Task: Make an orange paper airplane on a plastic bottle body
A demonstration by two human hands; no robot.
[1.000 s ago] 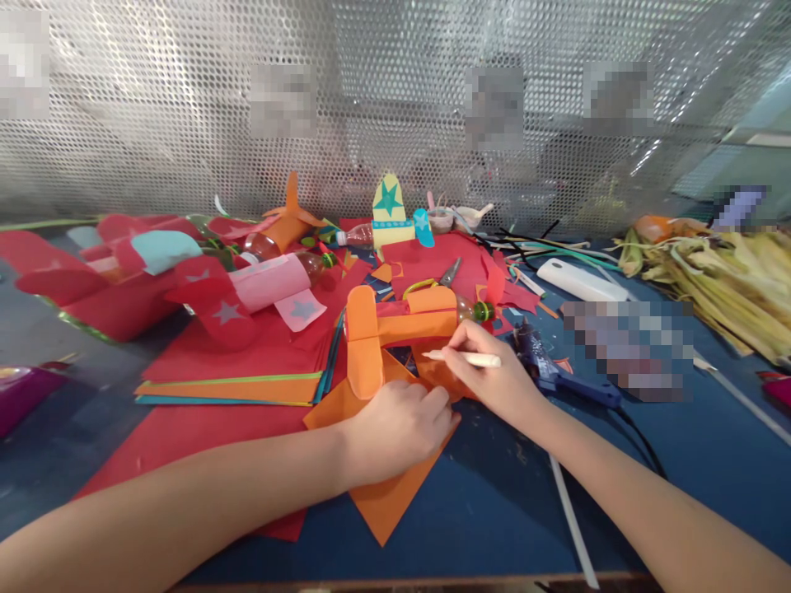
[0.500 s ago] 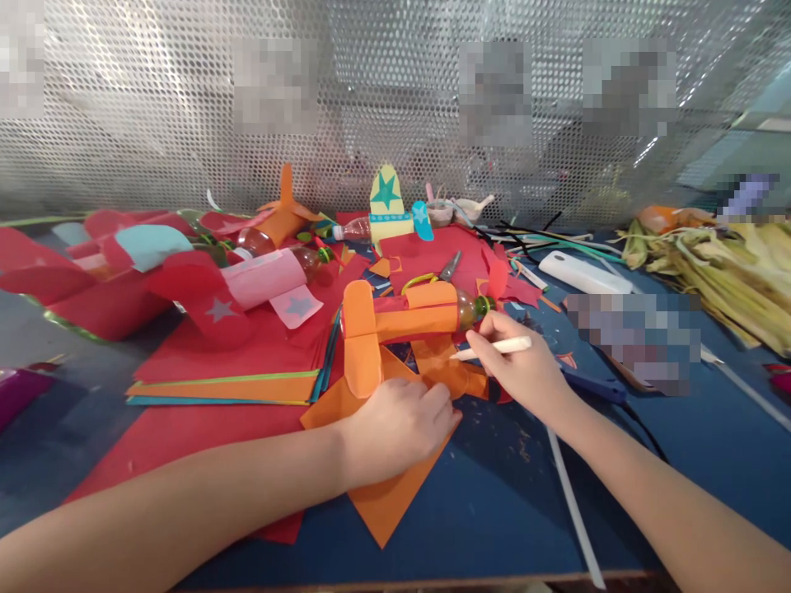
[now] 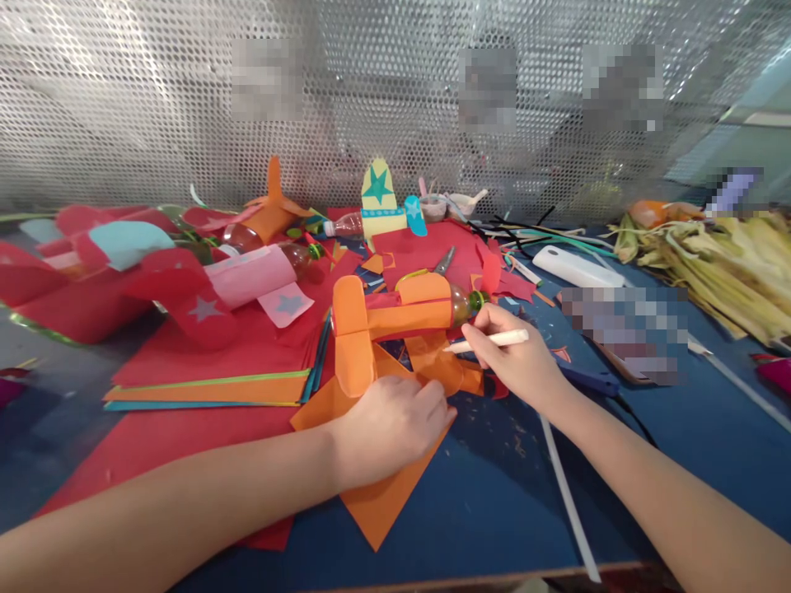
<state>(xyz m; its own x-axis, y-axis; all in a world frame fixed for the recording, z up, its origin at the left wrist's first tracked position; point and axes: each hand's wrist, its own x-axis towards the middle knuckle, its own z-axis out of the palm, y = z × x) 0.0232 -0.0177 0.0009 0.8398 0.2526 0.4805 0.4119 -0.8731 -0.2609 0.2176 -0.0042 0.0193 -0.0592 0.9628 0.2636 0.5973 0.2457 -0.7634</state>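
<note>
My right hand [image 3: 519, 358] grips a slim white pen [image 3: 503, 338], its tip on or just above a rounded orange paper piece [image 3: 437, 356]. Curled and palm down, my left hand [image 3: 392, 428] presses on an orange paper sheet [image 3: 386, 511]; its fingertips are partly hidden, close to the rounded piece. Just beyond both hands lies a toy plane [image 3: 408, 317] made from a plastic bottle wrapped in orange paper, with an orange wing across it. Behind the plane, scissors [image 3: 445, 260] are partly covered.
Stacked coloured paper [image 3: 210, 387] and a red paper-covered plane [image 3: 185, 288] lie left. Right are a blue tool with a black cord [image 3: 584, 379], a pixelated flat object [image 3: 624, 333], a white strip [image 3: 568, 494] and dried husks [image 3: 717, 263]. A yellow paper-winged bottle plane [image 3: 380, 206] stands behind.
The whole scene has shifted slightly left as the head view turned. The pen tip has moved a little down on the orange paper; my left hand stays pressed in place.
</note>
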